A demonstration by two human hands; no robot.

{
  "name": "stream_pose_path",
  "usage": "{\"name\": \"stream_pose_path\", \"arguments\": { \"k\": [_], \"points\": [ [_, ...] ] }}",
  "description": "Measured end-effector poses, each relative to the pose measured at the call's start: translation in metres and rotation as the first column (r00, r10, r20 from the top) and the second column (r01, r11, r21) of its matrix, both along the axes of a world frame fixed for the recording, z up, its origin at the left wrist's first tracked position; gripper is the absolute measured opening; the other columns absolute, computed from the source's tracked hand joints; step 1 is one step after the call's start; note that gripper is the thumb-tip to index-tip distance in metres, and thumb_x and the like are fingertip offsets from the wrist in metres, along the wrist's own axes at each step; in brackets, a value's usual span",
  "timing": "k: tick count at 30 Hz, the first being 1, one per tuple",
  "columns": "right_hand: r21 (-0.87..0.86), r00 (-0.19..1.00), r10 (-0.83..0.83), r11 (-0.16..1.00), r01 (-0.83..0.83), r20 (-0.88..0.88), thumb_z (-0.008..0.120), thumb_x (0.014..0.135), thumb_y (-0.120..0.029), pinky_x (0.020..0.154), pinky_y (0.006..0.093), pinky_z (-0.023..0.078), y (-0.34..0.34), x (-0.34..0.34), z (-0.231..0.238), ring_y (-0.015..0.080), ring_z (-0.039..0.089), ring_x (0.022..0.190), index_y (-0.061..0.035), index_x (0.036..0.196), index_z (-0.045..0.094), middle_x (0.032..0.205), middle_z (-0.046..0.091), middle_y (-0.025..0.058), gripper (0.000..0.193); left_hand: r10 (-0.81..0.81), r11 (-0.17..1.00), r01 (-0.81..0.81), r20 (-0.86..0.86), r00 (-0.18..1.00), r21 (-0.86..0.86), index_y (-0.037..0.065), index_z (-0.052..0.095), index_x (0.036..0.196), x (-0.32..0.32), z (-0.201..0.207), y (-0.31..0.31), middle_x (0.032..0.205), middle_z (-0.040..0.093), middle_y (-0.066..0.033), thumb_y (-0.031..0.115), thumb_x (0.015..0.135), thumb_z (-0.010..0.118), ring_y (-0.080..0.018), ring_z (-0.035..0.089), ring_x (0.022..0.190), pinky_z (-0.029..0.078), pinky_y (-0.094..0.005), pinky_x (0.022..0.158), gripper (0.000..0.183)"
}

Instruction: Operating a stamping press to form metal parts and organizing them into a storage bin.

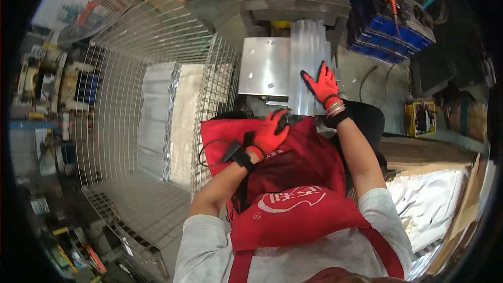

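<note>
In a red glove with dark fingertips, my right hand lies with spread fingers on a stack of long, ribbed silvery metal strips. My left hand, gloved the same way, is over the red apron on my lap, near the strips' close end. Its fingers are loosely curved and apart, and I see nothing in them. Left of the strips is a flat, shiny metal plate with a few small pale marks. A dark device with a cable is strapped to my left wrist.
A large wire mesh cage on my left holds silvery and cream sheets. Blue crates stand at the far right, with a yellow basket nearer. A cardboard box with shiny wrapped contents is at my right side.
</note>
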State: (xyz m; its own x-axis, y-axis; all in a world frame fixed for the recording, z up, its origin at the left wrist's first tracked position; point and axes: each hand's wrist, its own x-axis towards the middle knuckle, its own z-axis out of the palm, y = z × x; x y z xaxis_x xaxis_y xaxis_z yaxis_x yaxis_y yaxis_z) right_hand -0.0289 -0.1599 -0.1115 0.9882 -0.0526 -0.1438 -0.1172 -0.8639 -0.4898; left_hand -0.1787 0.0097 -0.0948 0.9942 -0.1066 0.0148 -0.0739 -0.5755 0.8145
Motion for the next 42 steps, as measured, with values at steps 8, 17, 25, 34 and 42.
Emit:
{"name": "stream_pose_path", "arguments": {
  "k": [8, 17, 25, 34, 42],
  "points": [
    [0.177, 0.980, 0.191, 0.964, -0.198, 0.055, 0.053, 0.074, -0.052, 0.101, 0.0343, 0.019, -0.024, 0.022, -0.021, 0.0322, 0.024, 0.123, 0.0094, 0.126, 0.024, 0.130, 0.027, 0.0247, 0.085, -0.172, 0.937, 0.195, -0.104, 0.980, 0.290, 0.005, 0.048, 0.108, -0.022, -0.007, -0.011, 0.103, 0.051, -0.0161, 0.030, 0.075, 0.051, -0.0317, 0.046, 0.102, 0.039, -0.0399, 0.082, 0.042],
    [0.097, 0.981, 0.189, 0.977, -0.192, 0.032, 0.052, 0.071, -0.058, 0.097, 0.0376, 0.025, -0.018, 0.029, -0.016, 0.0338, 0.030, 0.119, 0.0026, 0.129, 0.022, 0.129, 0.029, 0.0237, 0.089, -0.365, 0.840, 0.540, -0.676, 0.639, 0.056, 0.003, 0.058, 0.096, -0.004, -0.082, -0.026, 0.094, 0.058, -0.0154, 0.053, 0.071, 0.046, -0.0336, 0.054, 0.089, 0.041, -0.0416, 0.078, 0.057],
    [0.077, 0.987, 0.159, 0.984, -0.158, -0.002, 0.056, 0.076, -0.044, 0.101, 0.0364, 0.020, -0.021, 0.004, -0.007, 0.0317, 0.024, 0.123, 0.0052, 0.129, 0.021, 0.133, 0.023, 0.0230, 0.079, -0.393, 0.828, 0.560, -0.717, 0.575, -0.004, 0.003, 0.058, 0.095, 0.005, -0.078, -0.034, 0.093, 0.059, -0.0157, 0.054, 0.071, 0.046, -0.0340, 0.054, 0.088, 0.042, -0.0414, 0.077, 0.058],
    [0.044, 0.972, 0.228, 0.972, -0.230, 0.051, 0.051, 0.079, -0.045, 0.099, 0.0368, 0.023, -0.034, 0.022, -0.026, 0.0340, 0.027, 0.120, 0.0030, 0.130, 0.018, 0.131, 0.026, 0.0237, 0.078, -0.391, 0.794, 0.599, -0.666, 0.636, 0.106, 0.002, 0.059, 0.093, 0.033, -0.060, -0.022, 0.091, 0.059, -0.0160, 0.055, 0.071, 0.046, -0.0345, 0.055, 0.086, 0.042, -0.0412, 0.077, 0.058],
    [0.142, 0.984, 0.176, 0.974, -0.179, 0.031, 0.055, 0.069, -0.058, 0.097, 0.0357, 0.027, -0.025, 0.052, -0.049, 0.0315, 0.032, 0.119, 0.0071, 0.129, 0.016, 0.128, 0.029, 0.0270, 0.097, -0.224, 0.875, 0.411, -0.538, 0.812, 0.256, 0.002, 0.060, 0.092, 0.011, 0.012, 0.012, 0.090, 0.060, -0.0163, 0.056, 0.070, 0.045, -0.0350, 0.055, 0.085, 0.042, -0.0410, 0.076, 0.059]
  ]
}}
